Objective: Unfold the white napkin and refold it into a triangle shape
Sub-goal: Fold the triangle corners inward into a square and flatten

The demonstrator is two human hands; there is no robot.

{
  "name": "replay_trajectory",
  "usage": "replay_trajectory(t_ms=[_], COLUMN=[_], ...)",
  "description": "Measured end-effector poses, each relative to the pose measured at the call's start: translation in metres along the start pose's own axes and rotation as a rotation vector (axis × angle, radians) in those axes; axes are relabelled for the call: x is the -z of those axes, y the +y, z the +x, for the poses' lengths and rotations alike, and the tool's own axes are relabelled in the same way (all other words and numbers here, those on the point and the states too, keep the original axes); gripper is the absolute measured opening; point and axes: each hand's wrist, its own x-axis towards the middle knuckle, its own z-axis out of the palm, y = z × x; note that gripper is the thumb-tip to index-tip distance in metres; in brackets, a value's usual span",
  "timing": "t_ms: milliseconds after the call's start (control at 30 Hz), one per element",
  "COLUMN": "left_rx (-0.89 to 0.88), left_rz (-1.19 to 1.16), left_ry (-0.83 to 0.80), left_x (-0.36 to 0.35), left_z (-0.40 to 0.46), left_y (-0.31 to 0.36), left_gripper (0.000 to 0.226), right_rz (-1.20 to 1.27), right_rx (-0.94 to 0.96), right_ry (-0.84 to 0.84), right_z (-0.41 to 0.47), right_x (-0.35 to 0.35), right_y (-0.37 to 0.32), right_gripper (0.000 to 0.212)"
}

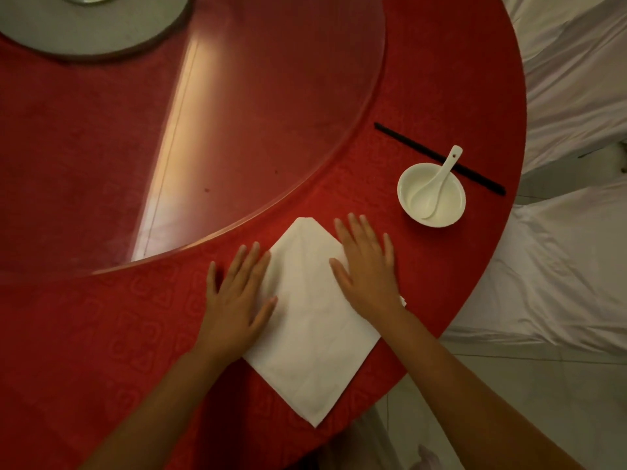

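Observation:
The white napkin (pixel 312 320) lies flat on the red tablecloth (pixel 101 334) as a diamond, one corner pointing toward me and one toward the glass turntable. My left hand (pixel 237 296) rests flat with spread fingers on its left edge. On the napkin's right corner my right hand (pixel 366 269) presses palm down, fingers apart. Neither hand grips the cloth. A small bit of the right corner peeks out beyond my right wrist.
A white bowl (pixel 451 208) holding a white spoon (pixel 437 184) stands to the right, with black chopsticks (pixel 437 157) behind it. A glass turntable (pixel 237 113) covers the table's middle. The table edge curves close on the right; white-covered chairs (pixel 559 283) stand beyond.

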Motion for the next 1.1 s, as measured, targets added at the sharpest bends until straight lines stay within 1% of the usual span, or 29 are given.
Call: replay_trajectory(t_ms=[100,133,167,200,267,333,367,433,533,633,700,767,867,1000,1100], left_rx=[0.091,0.084,0.039,-0.047,-0.283,-0.463,-0.503,-0.527,-0.597,-0.744,-0.789,-0.793,-0.791,-0.806,-0.828], left_rz=[-0.098,-0.101,-0.084,-0.048,0.039,0.093,0.105,0.1,0.087,0.055,0.032,0.021,0.001,0.019,0.023], left_ry=[0.108,0.113,0.099,0.066,-0.027,-0.086,-0.094,-0.08,-0.04,0.012,0.011,0.006,0.007,-0.005,0.011], left_x=[0.007,0.009,0.01,0.01,0.006,0.0,-0.002,-0.002,0.001,-0.001,-0.002,-0.001,0.001,0.002,0.005], left_z=[-0.025,-0.034,-0.044,-0.052,-0.065,-0.07,-0.07,-0.064,-0.053,-0.05,-0.051,-0.051,-0.05,-0.052,-0.051], left_y=[-0.011,-0.014,-0.018,-0.02,-0.022,-0.021,-0.02,-0.019,-0.015,-0.011,-0.009,-0.01,-0.011,-0.012,-0.01], left_gripper=[0.065,0.066,0.067,0.067,0.066,0.06,0.057,0.051,0.042,0.032,0.032,0.032,0.035,0.036,0.042], right_rz=[0.076,0.077,0.071,0.068,0.062,0.011,-0.03,-0.062,-0.026,-0.009,0.007,0.016,0.044,0.06,0.037], right_rx=[-0.112,-0.144,-0.164,-0.173,-0.165,-0.128,-0.079,0.1,0.431,0.625,0.701,0.752,0.832,0.921,0.997], right_ry=[0.089,0.094,0.088,0.077,0.067,0.096,0.112,0.111,0.018,-0.054,-0.045,-0.015,0.041,0.071,0.084], right_z=[-0.037,-0.048,-0.059,-0.068,-0.08,-0.087,-0.09,-0.096,-0.105,-0.111,-0.111,-0.109,-0.108,-0.106,-0.101], right_x=[0.007,0.008,0.007,0.006,0.004,0.004,0.005,0.005,0.001,-0.007,-0.01,-0.012,-0.012,-0.011,-0.007], right_y=[0.023,0.028,0.031,0.033,0.035,0.035,0.034,0.033,0.033,0.031,0.03,0.03,0.027,0.025,0.026], right_gripper=[0.057,0.057,0.057,0.056,0.056,0.055,0.056,0.057,0.05,0.051,0.05,0.045,0.033,0.02,0.01])
